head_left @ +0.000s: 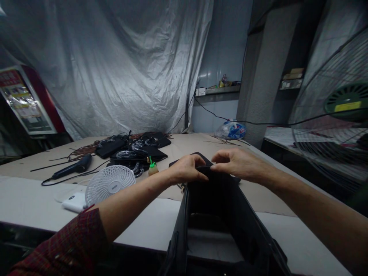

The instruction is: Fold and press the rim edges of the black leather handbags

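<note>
I have both bare hands at a black bag body (253, 222), which stands open from the lower centre of the frame up toward the middle, its two long walls spreading toward the bottom edge; a pale surface shows through between them. The left hand (186, 168), coming in from a plaid sleeve (74, 237) at lower left, pinches the far rim between thumb and fingers. The right hand (234, 165) comes from the right side, its thumb and fingertips a narrow gap apart beside that same rim; I cannot tell whether they grip it.

Left of centre I see a small white fan (110, 186), a dark corded handheld tool (73, 168) lying farther left, and a bottle with a green nozzle (153, 168) just beyond my left forearm. Behind them is a heap of black pieces (143, 153), with brown strips (83, 151) at its left, all on the paper-covered table (198, 142). A silver sheet (138, 69) hangs across the upper left and centre, and a large fan (345, 101) fills the right edge.
</note>
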Demonstrator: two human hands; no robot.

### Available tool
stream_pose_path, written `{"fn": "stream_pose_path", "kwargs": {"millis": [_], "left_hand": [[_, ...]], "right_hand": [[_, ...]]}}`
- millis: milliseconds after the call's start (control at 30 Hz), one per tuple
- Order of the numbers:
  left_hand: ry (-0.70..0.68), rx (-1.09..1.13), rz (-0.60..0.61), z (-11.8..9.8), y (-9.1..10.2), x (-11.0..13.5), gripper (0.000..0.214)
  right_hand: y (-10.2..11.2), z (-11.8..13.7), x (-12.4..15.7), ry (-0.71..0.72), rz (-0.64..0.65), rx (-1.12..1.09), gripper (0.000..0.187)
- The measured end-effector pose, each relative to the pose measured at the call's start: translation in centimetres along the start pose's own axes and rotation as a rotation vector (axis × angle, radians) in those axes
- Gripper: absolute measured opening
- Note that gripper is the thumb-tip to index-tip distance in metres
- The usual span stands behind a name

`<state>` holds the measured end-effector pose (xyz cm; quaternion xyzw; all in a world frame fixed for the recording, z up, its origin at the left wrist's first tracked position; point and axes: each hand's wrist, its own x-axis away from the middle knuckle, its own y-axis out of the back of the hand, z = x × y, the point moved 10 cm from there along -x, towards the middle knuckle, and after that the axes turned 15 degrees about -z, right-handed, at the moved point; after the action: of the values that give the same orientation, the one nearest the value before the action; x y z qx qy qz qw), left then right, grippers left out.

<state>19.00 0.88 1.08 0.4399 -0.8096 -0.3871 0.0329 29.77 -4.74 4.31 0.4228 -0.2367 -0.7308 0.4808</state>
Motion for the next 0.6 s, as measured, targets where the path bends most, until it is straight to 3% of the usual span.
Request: {"fn": "stream_pose_path", "kwargs": {"millis": [100,233,400,467,600], "left_hand": [[0.109,0.050,0.058,1.0,0.2,1.8,0.050],[0.244,0.094,0.028,2.5,0.9,3.4,0.041],[0.252,0.108,0.008,3.0,0.8,3.1,0.043],[0.259,0.161,0.016,3.0,0.7,2.8,0.045],[0.232,0.382,0.102,2.5,0.9,3.2,0.053]], "right_hand": [[-0.8,0.3,0.2,-0.009,0.032,0.094,0.015],[-1.3,0.7,-0.4,0.019,0.037,0.093,0.016],[-3.0,3.2,-0.7,0.219,0.082,0.101,0.019],[-2.7,3.7,-0.6,0.260,0.036,0.159,0.020],[-0.2,1.6,-0.3,0.129,-0.071,0.265,0.024]]}}
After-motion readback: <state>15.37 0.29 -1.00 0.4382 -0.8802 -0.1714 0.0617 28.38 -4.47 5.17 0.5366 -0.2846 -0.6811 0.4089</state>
